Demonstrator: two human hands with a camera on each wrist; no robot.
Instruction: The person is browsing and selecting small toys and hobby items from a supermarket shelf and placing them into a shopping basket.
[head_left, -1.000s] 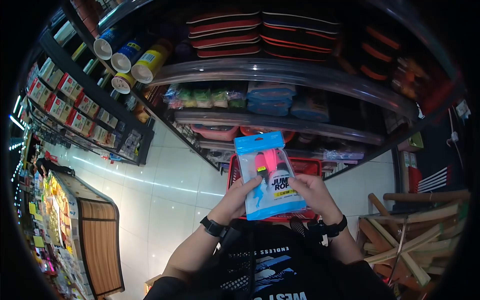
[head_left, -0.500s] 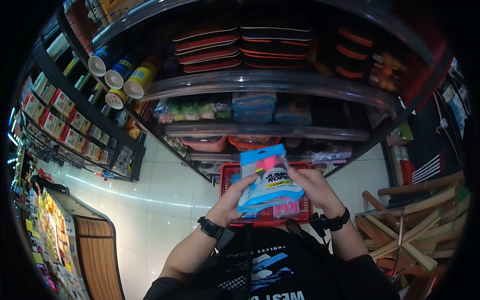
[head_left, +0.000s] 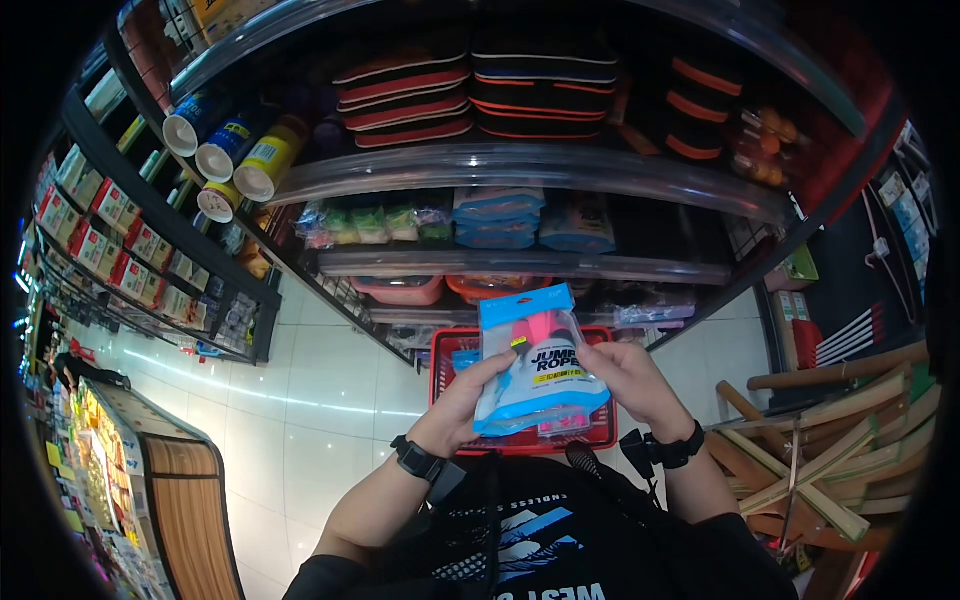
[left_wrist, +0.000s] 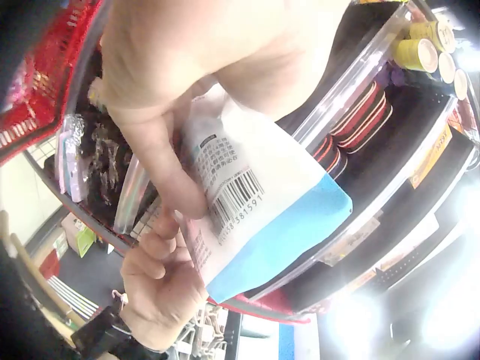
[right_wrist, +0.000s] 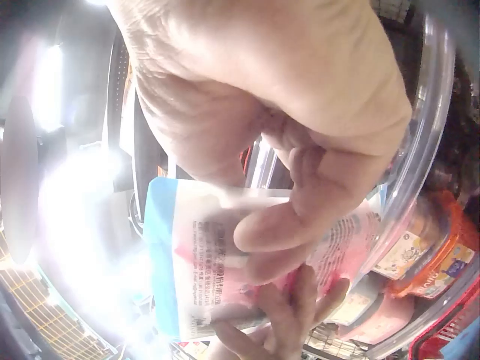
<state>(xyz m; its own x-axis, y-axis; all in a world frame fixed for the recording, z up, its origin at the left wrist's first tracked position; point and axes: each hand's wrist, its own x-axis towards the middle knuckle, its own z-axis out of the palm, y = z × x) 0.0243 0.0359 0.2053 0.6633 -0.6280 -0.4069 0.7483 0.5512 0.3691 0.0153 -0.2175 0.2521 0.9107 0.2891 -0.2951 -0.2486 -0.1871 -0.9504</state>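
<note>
Between both hands is a jump rope package, a clear pouch with blue ends and pink handles showing inside. My left hand grips its left edge, thumb on the front. On the other edge, my right hand pinches it with the thumb on top and fingers behind. The left wrist view shows the back of the jump rope package with a barcode, and fingers spread under it. Beneath the pouch in the head view is a red shopping basket with a pink item in it.
Ahead stands a shelf unit with stacked black and red cases, blue pouches and orange tubs. Cans lie at its left end. Wooden pieces lean at the right; a wood-panelled counter stands left.
The jump rope package has tilted so its lower end rises toward me, uncovering more of the basket. The head view has shifted slightly, and both hands keep their hold.
</note>
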